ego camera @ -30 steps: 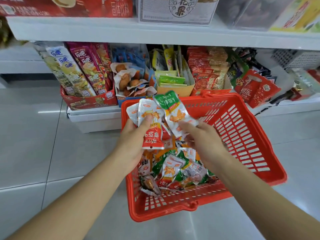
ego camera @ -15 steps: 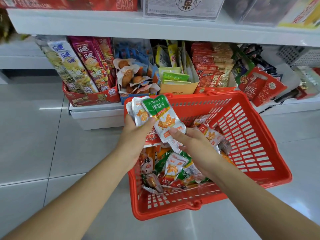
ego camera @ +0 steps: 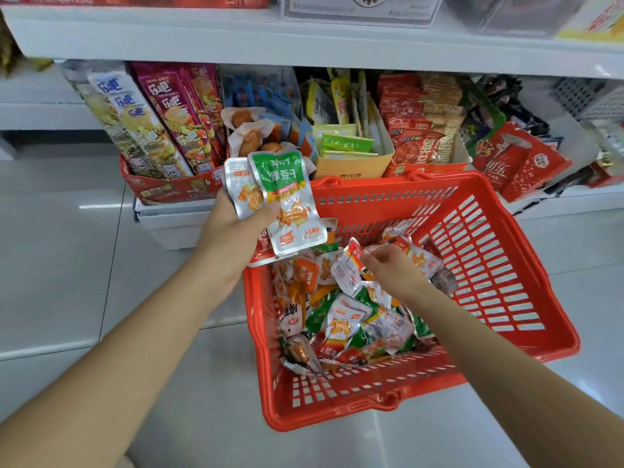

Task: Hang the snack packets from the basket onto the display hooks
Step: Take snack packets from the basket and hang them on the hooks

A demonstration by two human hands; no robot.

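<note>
A red plastic basket (ego camera: 499, 265) stands on the floor in front of a low shelf, and a heap of small snack packets (ego camera: 344, 319) fills its near half. My left hand (ego camera: 233, 231) is raised over the basket's left rim and grips a bunch of packets, with a green-topped packet (ego camera: 287, 197) in front. My right hand (ego camera: 391, 268) is down inside the basket, fingers curled on a red-and-white packet (ego camera: 347, 265) on top of the heap. No display hooks show in this view.
The low shelf (ego camera: 189, 224) behind the basket carries open cartons of snacks: long chip bags (ego camera: 145, 123) at left, a yellow carton (ego camera: 351, 163) in the middle, red packets (ego camera: 520, 160) at right. An upper shelf board (ego camera: 304, 45) overhangs them. Grey floor tiles (ego camera: 60, 251) lie to the left.
My right hand let go of the green-topped packet, which stays in my left hand, and dropped into the basket onto another packet. My left hand lifted slightly to the left.
</note>
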